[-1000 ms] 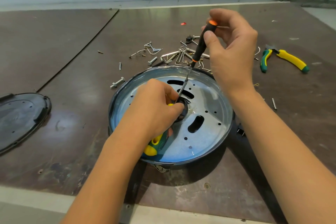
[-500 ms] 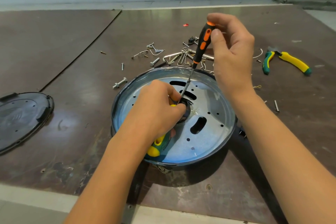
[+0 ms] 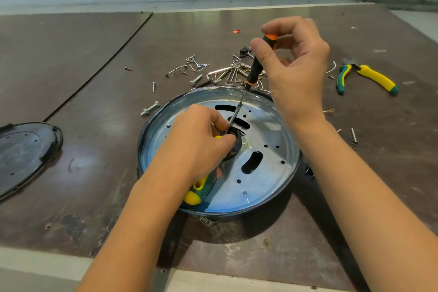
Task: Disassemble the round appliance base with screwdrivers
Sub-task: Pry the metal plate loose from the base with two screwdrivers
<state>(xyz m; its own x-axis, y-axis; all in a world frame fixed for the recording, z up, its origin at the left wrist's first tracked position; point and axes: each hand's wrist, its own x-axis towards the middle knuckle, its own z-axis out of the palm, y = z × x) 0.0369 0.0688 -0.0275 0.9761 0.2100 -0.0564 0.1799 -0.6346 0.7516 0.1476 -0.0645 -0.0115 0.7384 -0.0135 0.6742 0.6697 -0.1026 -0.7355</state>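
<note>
Round base (image 3: 272,204) sits mid-worktop (image 3: 94,197). Taken from it: loose hardware pile (image 3: 232,73) just behind at 12 o'clock; bolt (image 3: 149,108) at 10; pliers (image 3: 376,78) at 2; cover (image 3: 26,154) well apart at 9.

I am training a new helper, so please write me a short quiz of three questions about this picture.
1. True or false: the right hand pinches the black-and-orange screwdriver.
2. Which tool lies unused on the table? A) hammer B) pliers C) saw
3. Fill in: the left hand grips the green-and-yellow screwdriver at the ______ of the round base.
Key: 1 true; 2 B; 3 centre.
</note>
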